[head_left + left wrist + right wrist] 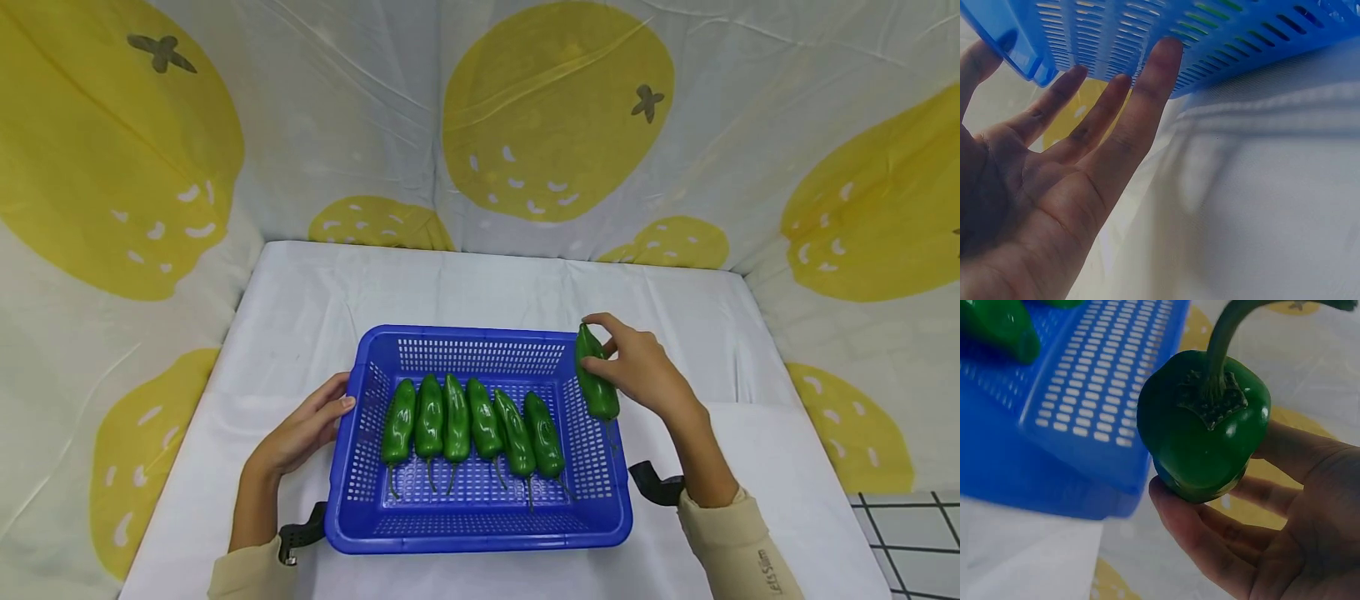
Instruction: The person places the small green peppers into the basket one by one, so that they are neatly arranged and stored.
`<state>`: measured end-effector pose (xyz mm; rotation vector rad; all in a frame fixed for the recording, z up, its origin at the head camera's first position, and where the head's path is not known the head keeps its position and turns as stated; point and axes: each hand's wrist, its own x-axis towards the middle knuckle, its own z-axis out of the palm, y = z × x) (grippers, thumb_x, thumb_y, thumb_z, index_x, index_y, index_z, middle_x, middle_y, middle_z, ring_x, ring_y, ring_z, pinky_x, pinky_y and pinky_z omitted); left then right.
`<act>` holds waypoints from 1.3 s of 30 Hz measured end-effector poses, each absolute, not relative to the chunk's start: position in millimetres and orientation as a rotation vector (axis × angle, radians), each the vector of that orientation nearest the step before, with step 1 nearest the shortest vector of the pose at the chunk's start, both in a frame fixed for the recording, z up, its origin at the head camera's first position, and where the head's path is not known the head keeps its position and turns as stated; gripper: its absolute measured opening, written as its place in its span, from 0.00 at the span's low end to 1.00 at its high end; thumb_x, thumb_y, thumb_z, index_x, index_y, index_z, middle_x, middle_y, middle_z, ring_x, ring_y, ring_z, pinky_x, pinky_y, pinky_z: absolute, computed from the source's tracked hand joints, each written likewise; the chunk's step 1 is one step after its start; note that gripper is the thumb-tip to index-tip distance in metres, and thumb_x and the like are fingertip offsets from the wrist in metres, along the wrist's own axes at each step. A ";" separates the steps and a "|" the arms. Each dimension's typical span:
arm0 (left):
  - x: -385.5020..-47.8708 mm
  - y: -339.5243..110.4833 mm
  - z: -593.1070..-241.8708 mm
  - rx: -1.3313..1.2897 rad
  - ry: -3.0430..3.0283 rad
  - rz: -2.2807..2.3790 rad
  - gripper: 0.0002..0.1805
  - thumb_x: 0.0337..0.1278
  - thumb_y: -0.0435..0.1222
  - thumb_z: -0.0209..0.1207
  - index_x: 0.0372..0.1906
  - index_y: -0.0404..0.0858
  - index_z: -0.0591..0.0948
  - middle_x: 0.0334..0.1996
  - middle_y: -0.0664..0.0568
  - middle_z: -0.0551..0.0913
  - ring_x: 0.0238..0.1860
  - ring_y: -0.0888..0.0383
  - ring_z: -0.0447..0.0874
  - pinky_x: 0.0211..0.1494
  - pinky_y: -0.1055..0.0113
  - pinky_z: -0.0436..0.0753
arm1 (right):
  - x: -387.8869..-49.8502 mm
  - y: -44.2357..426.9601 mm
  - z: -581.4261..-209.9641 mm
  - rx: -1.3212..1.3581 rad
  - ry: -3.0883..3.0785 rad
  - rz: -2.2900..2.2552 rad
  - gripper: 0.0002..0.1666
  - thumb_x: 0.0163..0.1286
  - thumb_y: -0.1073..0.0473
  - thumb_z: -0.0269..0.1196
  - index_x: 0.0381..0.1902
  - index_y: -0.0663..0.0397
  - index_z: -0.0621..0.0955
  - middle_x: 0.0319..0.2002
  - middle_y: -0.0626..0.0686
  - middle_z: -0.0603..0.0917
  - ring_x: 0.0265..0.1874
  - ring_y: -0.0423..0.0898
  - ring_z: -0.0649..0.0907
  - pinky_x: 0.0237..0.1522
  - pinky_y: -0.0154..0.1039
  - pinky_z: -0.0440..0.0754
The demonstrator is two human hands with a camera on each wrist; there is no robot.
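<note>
A blue plastic basket point(480, 546) sits before me with several green peppers point(442, 417) lying in a row inside, stems toward me. My right hand point(637, 367) holds another green pepper point(596, 387) by its sides, over the basket's right rim. Its stem points toward me, and the right wrist view shows the stem end of this pepper point(1204, 437) close up, beside the basket's outer wall. At the left rim, my left hand point(311, 425) touches the basket. In the left wrist view, its fingers point(1154, 81) extend against the slotted outer wall, with little bend.
White cloth point(315, 292) covers the table under the basket. Behind and at both sides stand cloth walls point(360, 108) printed with yellow fruit. A tiled floor point(911, 533) shows at the lower right. Black straps point(656, 483) are on both wrists.
</note>
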<state>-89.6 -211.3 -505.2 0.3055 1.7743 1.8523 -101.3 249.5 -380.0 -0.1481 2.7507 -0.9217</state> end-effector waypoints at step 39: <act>-90.9 -211.4 -508.7 0.313 1.790 1.844 0.28 0.78 0.38 0.44 0.74 0.33 0.55 0.66 0.30 0.63 0.53 0.49 0.81 0.51 0.54 0.84 | -85.8 197.7 -439.2 -0.225 2.721 -0.574 0.38 0.61 0.67 0.66 0.69 0.62 0.68 0.58 0.71 0.74 0.52 0.64 0.79 0.43 0.54 0.83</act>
